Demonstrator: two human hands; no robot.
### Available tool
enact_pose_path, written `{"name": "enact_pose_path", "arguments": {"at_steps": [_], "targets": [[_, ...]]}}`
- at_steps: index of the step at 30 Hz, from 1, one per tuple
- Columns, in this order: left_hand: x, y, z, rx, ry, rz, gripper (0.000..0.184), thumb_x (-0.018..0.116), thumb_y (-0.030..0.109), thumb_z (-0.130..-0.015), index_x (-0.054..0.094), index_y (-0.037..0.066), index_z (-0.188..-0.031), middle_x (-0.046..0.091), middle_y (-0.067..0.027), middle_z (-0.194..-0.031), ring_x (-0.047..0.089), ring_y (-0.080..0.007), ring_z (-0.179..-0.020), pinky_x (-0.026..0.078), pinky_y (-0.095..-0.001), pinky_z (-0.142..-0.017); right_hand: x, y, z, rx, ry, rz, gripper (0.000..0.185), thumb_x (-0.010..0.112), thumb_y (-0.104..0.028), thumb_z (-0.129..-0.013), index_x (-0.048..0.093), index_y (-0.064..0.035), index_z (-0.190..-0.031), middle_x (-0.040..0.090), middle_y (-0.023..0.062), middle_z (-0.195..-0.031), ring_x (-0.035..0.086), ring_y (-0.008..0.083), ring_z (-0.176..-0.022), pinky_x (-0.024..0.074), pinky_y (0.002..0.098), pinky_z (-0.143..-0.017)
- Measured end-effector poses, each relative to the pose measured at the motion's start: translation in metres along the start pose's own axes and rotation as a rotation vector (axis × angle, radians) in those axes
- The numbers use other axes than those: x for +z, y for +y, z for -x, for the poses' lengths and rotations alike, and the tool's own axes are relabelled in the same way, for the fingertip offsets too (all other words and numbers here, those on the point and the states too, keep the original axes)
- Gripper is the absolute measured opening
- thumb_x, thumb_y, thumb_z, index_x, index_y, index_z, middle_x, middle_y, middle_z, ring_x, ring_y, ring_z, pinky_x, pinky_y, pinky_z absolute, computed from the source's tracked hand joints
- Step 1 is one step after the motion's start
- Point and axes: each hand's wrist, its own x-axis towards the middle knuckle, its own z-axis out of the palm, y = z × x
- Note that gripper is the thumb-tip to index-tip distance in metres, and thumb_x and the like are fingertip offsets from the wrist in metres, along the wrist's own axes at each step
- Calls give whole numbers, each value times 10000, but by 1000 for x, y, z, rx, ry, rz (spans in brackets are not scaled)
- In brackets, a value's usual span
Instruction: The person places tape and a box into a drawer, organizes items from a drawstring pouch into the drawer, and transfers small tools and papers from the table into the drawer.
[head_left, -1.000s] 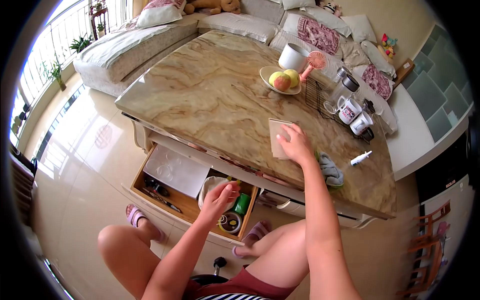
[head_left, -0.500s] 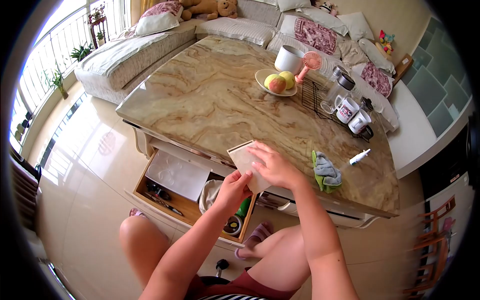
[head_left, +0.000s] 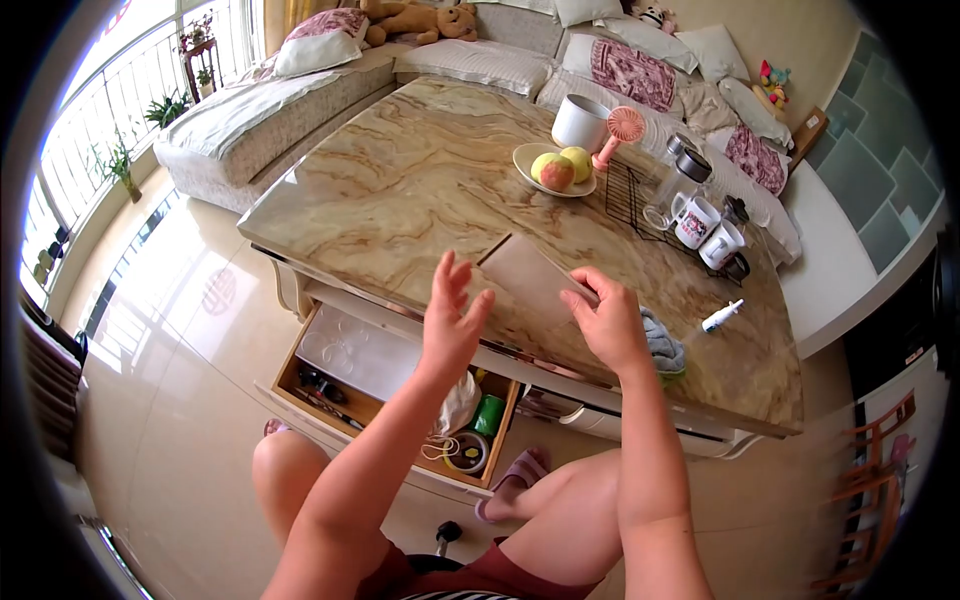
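Note:
My right hand (head_left: pixel 608 318) pinches the near right end of a flat beige rectangular thing (head_left: pixel 535 278), thin like a notebook, with a darker strip along its far left edge. It is held over the front part of the marble-topped table. My left hand (head_left: pixel 455 315) is raised to the left of it, apart from it, fingers spread and holding nothing. Below my left hand, an open drawer (head_left: pixel 400 392) holds a whitish lidded box (head_left: pixel 360 350), a green roll (head_left: pixel 489 414), a round tape roll (head_left: pixel 467 452) and a pale cloth bag (head_left: pixel 461 405).
On the marble table (head_left: pixel 400 190) are a plate (head_left: pixel 526 157) of fruit, a white pot (head_left: pixel 580 122), a pink fan (head_left: pixel 625 125), a black rack (head_left: pixel 625 205) with mugs (head_left: pixel 695 222), a grey-green cloth (head_left: pixel 662 345) and a small white bottle (head_left: pixel 722 316). A sofa (head_left: pixel 260 125) stands behind.
My left hand has let go of the flat beige thing and moved up and left, opening. My right hand has shifted right, now gripping its end; the thing has turned and moved up and right.

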Motion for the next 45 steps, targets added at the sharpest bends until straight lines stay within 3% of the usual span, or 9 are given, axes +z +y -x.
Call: {"name": "enact_pose_path", "arguments": {"at_steps": [6, 12, 16, 23, 26, 30, 36, 41, 45], "targets": [[-8, -11, -11, 158, -247, -230, 691, 566, 60, -915, 182, 76, -1489, 360, -183, -1458, 330, -234, -1371, 292, -332, -1093, 8, 10, -5, -139, 8, 152, 255, 686, -75, -826, 609, 19, -1050, 674, 155, -893, 614, 165, -711, 483, 287, -658], [-1, -15, -8, 171, -248, -372, 687, 582, 76, -895, 213, 27, -1472, 400, -209, -1424, 409, -268, -1311, 344, -321, -1043, 11, 44, -7, -223, 76, -68, 328, 722, -86, -802, 607, 9, -1094, 686, 98, -962, 636, 186, -777, 501, 295, -678], [2, -5, -9, 177, -278, -392, 638, 551, 94, -895, 238, -37, -1435, 403, -267, -1381, 389, -374, -1300, 325, -378, -1069, 8, 51, -2, -66, 43, 11, 299, 699, -106, -825, 598, 19, -1076, 664, 134, -834, 607, 230, -687, 488, 315, -655], [8, -7, -5, 181, -242, -416, 606, 530, 61, -896, 258, -21, -1432, 398, -264, -1385, 388, -376, -1296, 328, -387, -1067, 11, 51, -2, -78, 107, 189, 194, 643, -127, -856, 554, 44, -878, 564, 204, -672, 529, 322, -569, 417, 386, -546], [0, -2, -7, 209, -205, -377, 556, 544, 52, -889, 342, 3, -1405, 475, -241, -1329, 489, -354, -1215, 399, -376, -1009, 9, 46, -5, -133, 134, 212, 168, 638, -117, -860, 584, 41, -879, 588, 187, -663, 545, 277, -537, 428, 356, -539], [-29, 30, -19, 10, -224, -312, 339, 612, 49, -879, 558, -41, -1201, 668, -89, -1011, 615, -123, -925, 491, -259, -841, 17, 27, -3, -197, 79, -7, 151, 626, -80, -876, 627, 32, -977, 642, 110, -691, 541, 122, -566, 436, 289, -553], [-102, 45, -19, -100, -339, -376, 198, 628, 97, -892, 618, -54, -1019, 625, -1, -851, 556, -54, -786, 478, -234, -722, 55, 9, 4, -139, -158, -168, 122, 616, -92, -883, 638, 23, -917, 662, 93, -735, 537, 102, -625, 461, 284, -599], [-160, 36, -2, -351, -394, -413, 188, 620, 107, -886, 628, -30, -1014, 637, -9, -810, 575, -77, -740, 480, -245, -697, 96, -16, 12, 32, -528, -326, 182, 605, -145, -904, 618, 31, -947, 660, 49, -773, 610, 105, -656, 493, 281, -605], [-198, 24, 22, -321, -406, -541, 190, 627, 122, -866, 633, -17, -996, 624, -21, -771, 553, -95, -715, 467, -273, -677, 138, -19, 21, 123, -800, -295, 154, 577, -144, -916, 611, 3, -947, 640, 29, -781, 641, 104, -648, 468, 248, -555]]}}
